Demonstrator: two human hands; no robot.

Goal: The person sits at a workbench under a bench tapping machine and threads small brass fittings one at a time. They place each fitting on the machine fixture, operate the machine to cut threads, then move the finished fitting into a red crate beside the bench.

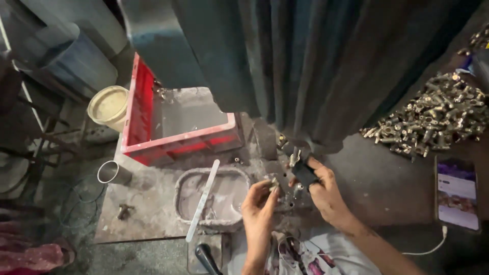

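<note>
The left hand (259,203) pinches a small brass fitting (273,184) at its fingertips; the right hand (322,189) closes round a dark tool (304,174) just beside it (details blurred). Left of them sits a grimy tray (184,179), beyond it a red crate (140,104); right, a fittings heap (433,117).

Everything is placed relative to the oval tray (184,189) on the worktable (142,214). A flat strip (202,200) is laid across the tray. Behind the tray a crate (142,109) is set, and left of the crate a bucket (108,106). A short tube (111,172) is stood left of the tray. Right of the tray the left hand (259,211) and right hand (327,192) are found at a small fixture (291,175). Far right, a heap of metal fittings (433,117) and a phone (457,193) are laid.
</note>
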